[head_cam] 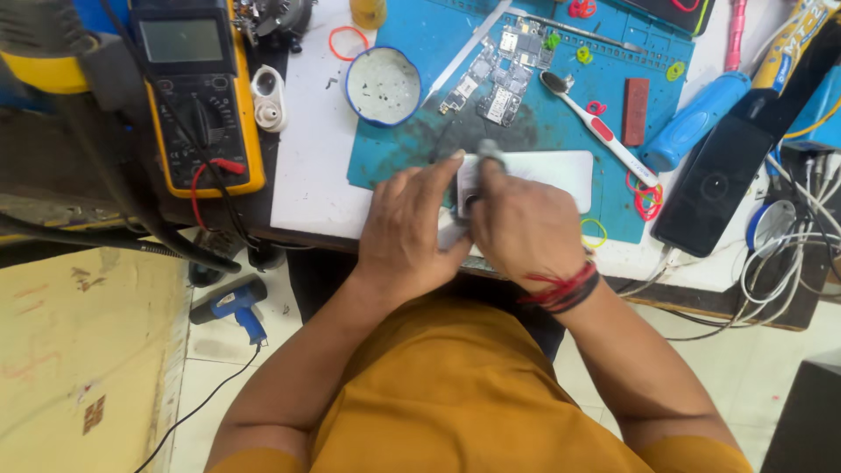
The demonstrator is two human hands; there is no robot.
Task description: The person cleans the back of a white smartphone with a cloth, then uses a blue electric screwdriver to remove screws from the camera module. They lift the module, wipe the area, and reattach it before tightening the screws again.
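A white phone (550,173) lies flat on the blue work mat (420,52) near the front edge of the bench. My left hand (407,229) grips its left end. My right hand (524,229) is closed around a grey-handled tool (488,154) whose tip meets the phone's left part. Both hands touch each other over the phone. The tool's tip and the phone's left end are hidden by my fingers. A red thread band circles my right wrist.
Circuit boards (504,79) and a toothbrush (596,123) lie on the mat, beside a round blue-rimmed dish (383,85). A yellow multimeter (197,92) stands at the left, a black phone (723,180) and cables at the right. A blue glue gun (235,307) lies on the floor.
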